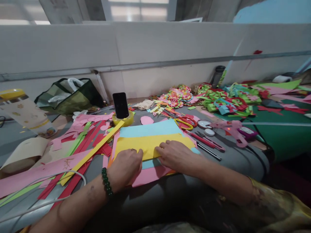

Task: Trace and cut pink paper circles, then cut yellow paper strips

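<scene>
A yellow paper sheet (148, 143) lies across a light blue sheet (150, 127) and a pink sheet (149, 176), all stacked in front of me. My left hand (127, 165), with a green bead bracelet (107, 182) at the wrist, is closed on the left part of the yellow sheet's near edge. My right hand (176, 155) pinches the same edge a little further right, its fingers curled down. That edge lifts slightly between the two hands. The fingertips under the paper are partly hidden.
To the right are a glue gun (232, 131), a pen (209, 151), a red cutter (201, 139) and yellow-handled scissors (184, 124). A phone (120, 105) stands in a tape roll (128, 119). Paper strips (89, 155) and a bottle (29, 113) lie left; cut paper heaps (177, 96) lie behind.
</scene>
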Tool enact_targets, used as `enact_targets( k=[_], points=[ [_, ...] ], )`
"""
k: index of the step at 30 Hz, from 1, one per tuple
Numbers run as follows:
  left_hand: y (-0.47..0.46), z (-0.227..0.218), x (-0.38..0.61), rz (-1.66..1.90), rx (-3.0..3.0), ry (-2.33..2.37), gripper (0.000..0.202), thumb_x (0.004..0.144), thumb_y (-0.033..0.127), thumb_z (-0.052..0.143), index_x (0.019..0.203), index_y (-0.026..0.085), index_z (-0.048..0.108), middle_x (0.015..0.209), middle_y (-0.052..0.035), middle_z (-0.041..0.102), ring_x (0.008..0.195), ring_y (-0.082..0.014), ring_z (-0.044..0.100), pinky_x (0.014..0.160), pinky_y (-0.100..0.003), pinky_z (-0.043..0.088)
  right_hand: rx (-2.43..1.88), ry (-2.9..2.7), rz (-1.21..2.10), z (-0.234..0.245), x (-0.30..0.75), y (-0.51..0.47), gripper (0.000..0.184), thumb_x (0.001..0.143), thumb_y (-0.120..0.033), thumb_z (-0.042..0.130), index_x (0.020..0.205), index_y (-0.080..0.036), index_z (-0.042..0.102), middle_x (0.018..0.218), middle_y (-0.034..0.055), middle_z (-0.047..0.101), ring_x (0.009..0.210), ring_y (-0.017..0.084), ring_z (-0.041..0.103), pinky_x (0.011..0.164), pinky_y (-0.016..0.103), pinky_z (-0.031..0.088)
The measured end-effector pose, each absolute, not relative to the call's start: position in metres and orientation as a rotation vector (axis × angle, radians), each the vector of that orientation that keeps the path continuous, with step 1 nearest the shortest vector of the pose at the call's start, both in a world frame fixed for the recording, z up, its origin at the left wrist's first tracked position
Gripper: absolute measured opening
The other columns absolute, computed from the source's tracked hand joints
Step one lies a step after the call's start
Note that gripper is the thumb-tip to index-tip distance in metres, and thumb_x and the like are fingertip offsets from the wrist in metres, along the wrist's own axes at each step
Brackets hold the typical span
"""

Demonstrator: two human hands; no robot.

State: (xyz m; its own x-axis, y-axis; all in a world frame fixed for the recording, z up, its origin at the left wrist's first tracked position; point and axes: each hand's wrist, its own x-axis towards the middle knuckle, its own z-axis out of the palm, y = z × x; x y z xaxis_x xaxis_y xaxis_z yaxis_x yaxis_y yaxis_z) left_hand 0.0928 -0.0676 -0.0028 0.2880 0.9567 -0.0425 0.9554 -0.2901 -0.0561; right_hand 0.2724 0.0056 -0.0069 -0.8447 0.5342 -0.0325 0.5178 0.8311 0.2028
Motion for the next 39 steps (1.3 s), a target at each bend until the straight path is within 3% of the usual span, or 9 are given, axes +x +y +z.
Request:
enact_targets(
  k=[4, 11, 16, 23, 26, 29, 31, 35, 39],
  points=[
    [-0.067, -0.003, 0.092, 0.132, -2.539, -1.816, 0.024, 0.088, 0.016, 0.035, 0.096, 0.013, 0.058, 0.079, -0.0105, 0.065, 0.071, -0.0257, 0.063, 0.06, -0.036, 0.049, 0.858, 2.939, 0.298, -0.01, 0.273, 0.007, 0.015, 0.084, -0.014, 0.05, 0.092, -0.017, 0.062, 0.081, 0.0073, 0.064, 0.073, 0.021, 0.058, 0.06, 0.029, 0.038],
    [-0.069, -0.003, 0.082, 0.109, -2.526, -1.737, 0.026, 0.085, 0.007, 0.039, 0.084, 0.015, 0.064, 0.092, -0.012, 0.064, 0.086, -0.026, 0.059, 0.067, -0.034, 0.047, 0.728, 2.957, 0.214, -0.007, 0.282, 0.011, 0.013, 0.085, -0.009, 0.051, 0.09, -0.013, 0.062, 0.091, 0.0104, 0.063, 0.085, 0.021, 0.055, 0.067, 0.029, 0.042],
    [-0.068, -0.009, 0.06, -0.213, -2.645, -2.008, 0.029, 0.091, 0.028, 0.042, 0.078, 0.021, 0.067, 0.082, -0.0041, 0.064, 0.073, -0.0184, 0.059, 0.06, -0.028, 0.042, 0.682, 3.058, -0.085, -0.005, 0.293, 0.013, 0.019, 0.092, -0.016, 0.044, 0.09, -0.015, 0.063, 0.091, 0.0081, 0.065, 0.088, 0.019, 0.055, 0.073, 0.027, 0.042],
    [-0.053, -0.018, 0.038, -0.631, -2.739, -2.199, 0.025, 0.084, 0.034, 0.05, 0.075, 0.021, 0.069, 0.102, -0.0043, 0.063, 0.089, -0.0193, 0.059, 0.078, -0.03, 0.044, 0.943, 2.958, -0.306, 0.005, 0.29, 0.028, 0.021, 0.091, -0.025, 0.045, 0.089, -0.017, 0.064, 0.088, 0.006, 0.065, 0.08, 0.018, 0.058, 0.067, 0.026, 0.041],
    [-0.059, -0.017, 0.043, -0.534, -2.718, -2.124, 0.02, 0.083, 0.025, 0.05, 0.081, 0.021, 0.069, 0.099, -0.0052, 0.064, 0.087, -0.0198, 0.059, 0.076, -0.031, 0.045, 0.818, 2.978, -0.136, 0.004, 0.286, 0.022, 0.024, 0.087, -0.02, 0.048, 0.107, -0.018, 0.061, 0.094, 0.0077, 0.064, 0.083, 0.02, 0.057, 0.067, 0.028, 0.041],
    [-0.067, -0.017, 0.056, -0.402, -2.64, -1.967, 0.027, 0.082, 0.016, 0.048, 0.1, 0.023, 0.067, 0.095, -0.0064, 0.064, 0.087, -0.0218, 0.058, 0.076, -0.034, 0.043, 0.638, 2.987, 0.076, -0.005, 0.28, 0.013, 0.035, 0.085, -0.013, 0.049, 0.118, -0.018, 0.057, 0.097, 0.0099, 0.063, 0.087, 0.022, 0.054, 0.066, 0.029, 0.042],
    [-0.069, -0.018, 0.063, -0.344, -2.607, -1.859, 0.03, 0.087, 0.017, 0.044, 0.105, 0.024, 0.066, 0.092, -0.0067, 0.065, 0.086, -0.0228, 0.057, 0.076, -0.037, 0.042, 0.607, 2.987, 0.116, -0.011, 0.278, 0.011, 0.033, 0.086, -0.012, 0.048, 0.117, -0.017, 0.059, 0.098, 0.0108, 0.063, 0.088, 0.023, 0.053, 0.066, 0.029, 0.043],
    [-0.068, -0.019, 0.066, -0.303, -2.613, -1.812, 0.029, 0.093, 0.026, 0.04, 0.093, 0.024, 0.069, 0.091, -0.006, 0.066, 0.083, -0.0216, 0.058, 0.075, -0.037, 0.042, 0.718, 3.056, -0.067, -0.015, 0.28, 0.018, 0.025, 0.091, -0.02, 0.046, 0.106, -0.021, 0.066, 0.101, 0.0078, 0.064, 0.091, 0.02, 0.055, 0.067, 0.027, 0.045],
    [-0.071, -0.022, 0.061, -0.255, -2.589, -1.688, 0.027, 0.092, 0.022, 0.041, 0.101, 0.024, 0.066, 0.101, -0.0068, 0.066, 0.088, -0.0223, 0.06, 0.092, -0.046, 0.034, 0.811, 3.095, -0.345, -0.015, 0.287, 0.023, 0.022, 0.09, -0.022, 0.05, 0.097, -0.021, 0.071, 0.101, 0.0048, 0.066, 0.092, 0.017, 0.058, 0.077, 0.025, 0.045]
  ],
)
